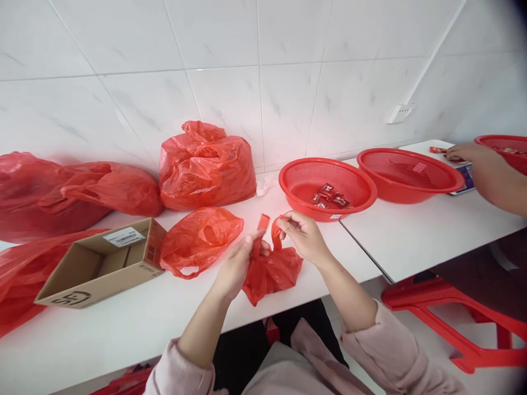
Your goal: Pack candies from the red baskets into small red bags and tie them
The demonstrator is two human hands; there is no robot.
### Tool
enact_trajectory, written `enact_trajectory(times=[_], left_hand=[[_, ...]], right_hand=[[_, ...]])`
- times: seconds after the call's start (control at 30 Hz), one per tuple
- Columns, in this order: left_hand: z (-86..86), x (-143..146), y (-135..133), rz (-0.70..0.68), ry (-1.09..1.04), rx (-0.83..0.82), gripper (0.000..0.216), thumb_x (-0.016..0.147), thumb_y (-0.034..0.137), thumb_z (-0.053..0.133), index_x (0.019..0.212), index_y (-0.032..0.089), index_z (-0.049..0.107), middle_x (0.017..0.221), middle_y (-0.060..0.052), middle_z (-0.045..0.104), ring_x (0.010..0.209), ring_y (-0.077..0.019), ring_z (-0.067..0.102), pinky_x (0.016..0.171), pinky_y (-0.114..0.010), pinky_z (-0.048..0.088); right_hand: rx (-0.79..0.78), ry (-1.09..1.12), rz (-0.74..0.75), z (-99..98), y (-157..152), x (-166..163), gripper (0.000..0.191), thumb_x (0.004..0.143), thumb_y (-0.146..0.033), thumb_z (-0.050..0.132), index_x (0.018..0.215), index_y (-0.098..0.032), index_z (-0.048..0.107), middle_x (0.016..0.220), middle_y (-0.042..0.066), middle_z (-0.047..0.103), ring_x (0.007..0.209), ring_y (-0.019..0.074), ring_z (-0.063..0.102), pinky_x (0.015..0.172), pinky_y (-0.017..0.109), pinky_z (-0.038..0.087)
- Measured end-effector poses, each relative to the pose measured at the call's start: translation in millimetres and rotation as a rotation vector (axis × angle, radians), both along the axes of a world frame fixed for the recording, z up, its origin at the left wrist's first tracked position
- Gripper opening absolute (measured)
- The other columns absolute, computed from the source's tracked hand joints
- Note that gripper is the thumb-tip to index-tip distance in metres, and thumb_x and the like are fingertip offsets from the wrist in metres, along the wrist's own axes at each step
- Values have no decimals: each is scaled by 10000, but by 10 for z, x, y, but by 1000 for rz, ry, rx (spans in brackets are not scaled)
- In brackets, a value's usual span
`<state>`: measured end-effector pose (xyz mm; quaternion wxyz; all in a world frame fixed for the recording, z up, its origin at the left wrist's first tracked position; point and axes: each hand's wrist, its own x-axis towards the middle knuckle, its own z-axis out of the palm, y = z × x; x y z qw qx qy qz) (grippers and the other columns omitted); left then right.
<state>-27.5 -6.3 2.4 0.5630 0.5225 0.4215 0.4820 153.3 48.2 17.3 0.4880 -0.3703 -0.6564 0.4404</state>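
A small red plastic bag [278, 274] hangs at the table's front edge, between my two hands. Wrapped round one of its handles is my left hand [239, 263], with the handle's end sticking up above the fingers. My right hand [302, 233] pinches the other handle between thumb and fingertips. What the bag holds, if anything, is hidden by the crumpled plastic. Just left of my hands lies another red plastic bag [201, 238], flat and loose, touching an open cardboard box [111, 269].
Full, tied red bags [208, 170] stand along the tiled wall. A red basket [329, 181] with several small wrapped packets sits beyond my right hand, beside a second red basket [407, 175]. Farther right, another person's hand [469, 153] holds a packet. A red stool [457, 312] stands below.
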Motion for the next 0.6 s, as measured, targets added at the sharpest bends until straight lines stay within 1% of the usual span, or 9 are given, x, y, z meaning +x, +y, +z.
enact_trajectory(times=[0.07, 0.13, 0.2, 0.3, 0.37, 0.43, 0.47, 0.53, 0.6], left_hand=[[36, 70, 45, -79, 98, -10, 403, 837, 492, 632, 1064, 161, 666, 921, -70, 680, 826, -187, 630, 789, -326, 502], [43, 139, 38, -120, 175, -29, 347, 758, 437, 734, 939, 145, 690, 812, -41, 666, 734, -169, 604, 701, -293, 484], [31, 189, 17, -105, 210, -42, 340, 786, 469, 692, 824, 132, 672, 706, -21, 621, 637, -144, 556, 605, -269, 441], [12, 191, 6, -51, 185, -25, 413, 856, 520, 580, 744, 127, 642, 598, 15, 514, 544, -106, 459, 537, -248, 375], [7, 146, 11, -29, 164, 4, 429, 876, 521, 551, 762, 124, 665, 587, 26, 473, 548, -99, 432, 557, -248, 373], [-4, 91, 14, -5, 143, 35, 428, 892, 509, 535, 824, 121, 701, 605, 19, 485, 587, -108, 455, 612, -257, 399], [-13, 70, 13, 8, 132, 44, 421, 901, 498, 526, 890, 122, 714, 624, 11, 509, 620, -118, 485, 652, -265, 418], [-41, 50, 1, 33, 114, 48, 419, 918, 476, 509, 1069, 135, 699, 661, -4, 565, 704, -147, 549, 737, -287, 451], [-62, 55, -21, 45, 109, 38, 435, 925, 459, 509, 1196, 153, 656, 700, -20, 623, 785, -175, 598, 805, -313, 471]], right_hand=[[15, -29, 167, 183, -67, -59, 253, 900, -430, 560, 816, -192, 581, 696, -11, 605, 655, 132, 587, 678, 281, 468], [-1, -55, 259, 264, -100, -113, 255, 903, -419, 559, 796, -188, 574, 682, -10, 600, 645, 134, 585, 661, 282, 471], [11, -63, 258, 256, -116, -158, 249, 906, -422, 556, 820, -191, 589, 723, -3, 607, 675, 136, 582, 690, 292, 479], [45, -90, 177, 132, -119, -189, 269, 920, -444, 533, 1060, -227, 610, 908, 15, 622, 688, 121, 546, 740, 303, 478], [20, -126, 195, 15, -104, -182, 337, 958, -474, 445, 1177, -245, 560, 903, 8, 602, 634, 110, 508, 712, 300, 467], [-12, -162, 223, -91, -78, -161, 356, 986, -492, 355, 1132, -232, 549, 790, -15, 555, 615, 113, 487, 687, 293, 447], [-22, -170, 209, -127, -64, -148, 346, 988, -496, 346, 1087, -228, 542, 728, -31, 517, 603, 116, 472, 662, 285, 432], [-22, -152, 113, -147, -46, -121, 285, 973, -492, 400, 1029, -234, 506, 639, -63, 432, 555, 112, 422, 600, 263, 392], [-17, -99, 1, -92, -63, -95, 238, 953, -476, 456, 1007, -245, 465, 576, -91, 345, 492, 103, 343, 530, 241, 334]])
